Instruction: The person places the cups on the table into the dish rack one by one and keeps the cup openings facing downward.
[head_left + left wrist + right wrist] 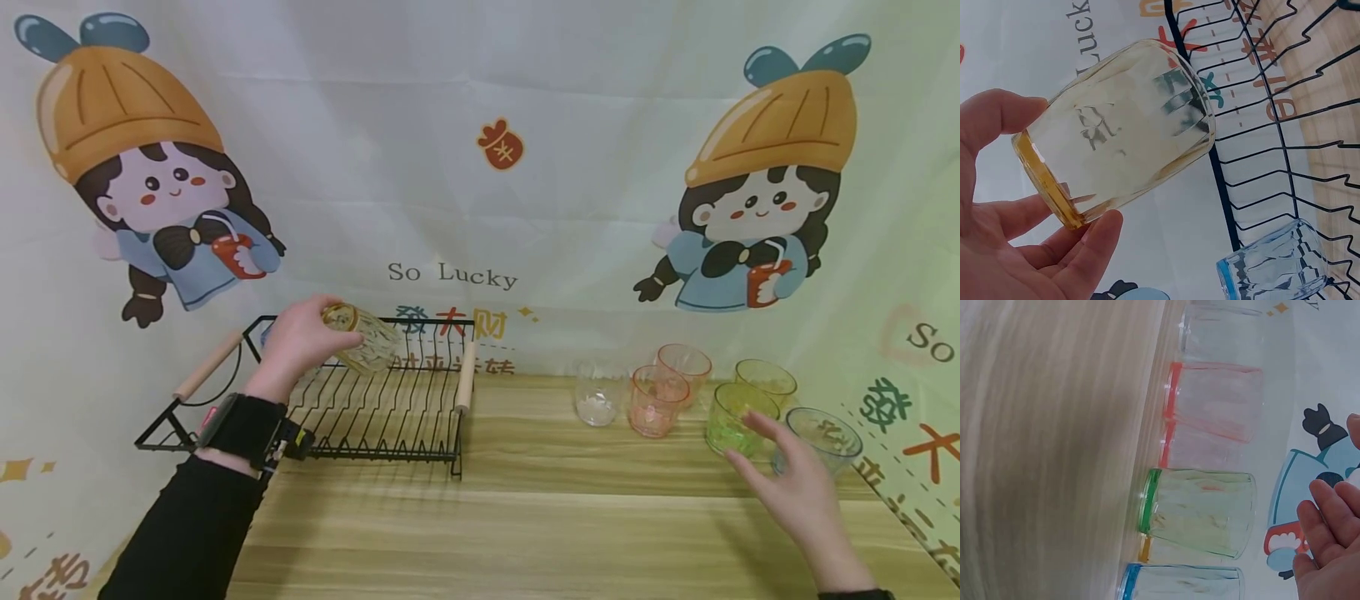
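Note:
My left hand (300, 333) grips a yellow-tinted glass (1122, 125) by its thick amber base, thumb on one side and fingers on the other. The glass is tilted, its mouth toward the black wire dish rack (375, 457) and its base in my palm. A blue-tinted glass (1275, 262) sits in the rack, mostly behind my hand in the head view. My right hand (798, 483) holds nothing; its fingers are spread near the green glass (731, 429) and the blue-rimmed glass (832, 446). In the right wrist view, its fingers (1329, 519) show above the glasses' rims.
Upright glasses stand at the right of the wooden table (562, 525): a clear one (597, 400), two pink ones (651, 408) and a yellow one (772, 385) behind the green. The rack has wooden handles (467, 379) at both sides. A printed cloth (420, 183) hangs behind.

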Tool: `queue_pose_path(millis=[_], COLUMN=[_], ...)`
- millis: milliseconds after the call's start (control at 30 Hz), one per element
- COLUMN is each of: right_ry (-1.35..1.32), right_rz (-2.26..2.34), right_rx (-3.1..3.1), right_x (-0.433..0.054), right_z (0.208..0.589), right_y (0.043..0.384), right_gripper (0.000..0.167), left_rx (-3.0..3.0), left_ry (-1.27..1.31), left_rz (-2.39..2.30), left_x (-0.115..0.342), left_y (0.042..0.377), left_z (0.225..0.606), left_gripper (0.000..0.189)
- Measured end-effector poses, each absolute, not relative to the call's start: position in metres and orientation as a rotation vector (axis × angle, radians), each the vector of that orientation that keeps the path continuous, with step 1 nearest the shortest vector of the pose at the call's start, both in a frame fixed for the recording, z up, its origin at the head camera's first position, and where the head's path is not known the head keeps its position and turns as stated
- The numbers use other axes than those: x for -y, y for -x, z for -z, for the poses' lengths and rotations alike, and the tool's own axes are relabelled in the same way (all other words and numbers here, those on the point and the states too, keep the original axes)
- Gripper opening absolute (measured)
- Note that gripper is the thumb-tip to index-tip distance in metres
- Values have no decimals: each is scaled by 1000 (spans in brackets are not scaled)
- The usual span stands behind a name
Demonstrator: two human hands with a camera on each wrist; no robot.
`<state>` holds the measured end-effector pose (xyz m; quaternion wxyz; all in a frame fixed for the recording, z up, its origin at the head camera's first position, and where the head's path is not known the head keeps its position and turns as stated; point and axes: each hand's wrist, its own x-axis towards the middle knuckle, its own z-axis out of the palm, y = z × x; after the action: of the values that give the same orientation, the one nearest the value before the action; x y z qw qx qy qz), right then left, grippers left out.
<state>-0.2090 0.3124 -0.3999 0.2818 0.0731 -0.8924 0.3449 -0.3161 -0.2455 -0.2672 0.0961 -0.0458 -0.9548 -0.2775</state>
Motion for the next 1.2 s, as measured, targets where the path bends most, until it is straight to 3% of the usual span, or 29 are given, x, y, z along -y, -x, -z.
queue_pose_path(millis=[767, 1200], right_ry=[-244, -283], right_rz=[-733, -726], right_rx=[2427, 2418], right_x=[-322, -324], right_z=[411, 412], right_y=[210, 212], right_gripper=[58, 63], left_rx=[2849, 2833], left_ry=[-79, -111], left_rz=[775, 687], left_x=[257, 259], left_y=[343, 358], left_z=[283, 291], left_gripper=[78, 55])
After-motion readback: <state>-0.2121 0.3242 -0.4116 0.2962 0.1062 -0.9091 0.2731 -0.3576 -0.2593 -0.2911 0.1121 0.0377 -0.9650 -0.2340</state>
